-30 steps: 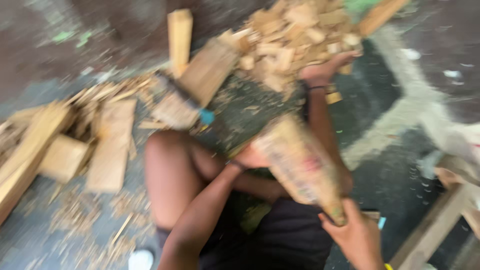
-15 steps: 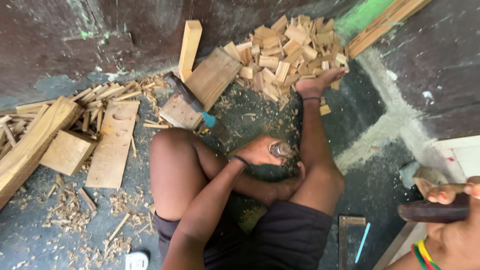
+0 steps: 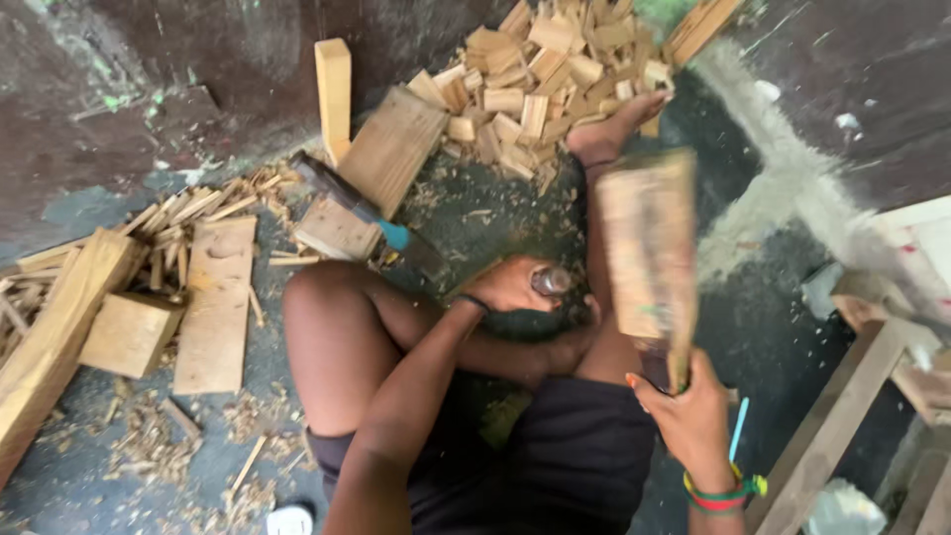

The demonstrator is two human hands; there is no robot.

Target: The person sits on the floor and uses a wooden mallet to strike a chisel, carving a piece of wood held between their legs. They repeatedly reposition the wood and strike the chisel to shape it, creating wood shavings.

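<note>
The person sits on the dark, chip-strewn floor (image 3: pixel 753 327) with legs folded, seen from above. The right hand (image 3: pixel 693 416), with a red, yellow and green band at the wrist, is wrapped tight around the narrow handle of a broad flat wooden mallet (image 3: pixel 649 253), whose pale, worn head is raised upright and blurred above the right leg. The left hand (image 3: pixel 510 287) is closed around a short metal chisel (image 3: pixel 551 281), whose grey round top shows just beside the thumb; it rests down between the knees, near the middle of the floor and just left of the mallet. What the chisel's tip touches is hidden by the hand. Behind the left knee lies a long dark tool with a blue collar (image 3: pixel 381 223), resting against slanted pale wooden boards (image 3: pixel 391 149). At the far edge of the floor, a heap of small cut wooden blocks (image 3: pixel 535 79) is piled by the person's foot, and flat planks (image 3: pixel 213 297) lie at the left.
</note>
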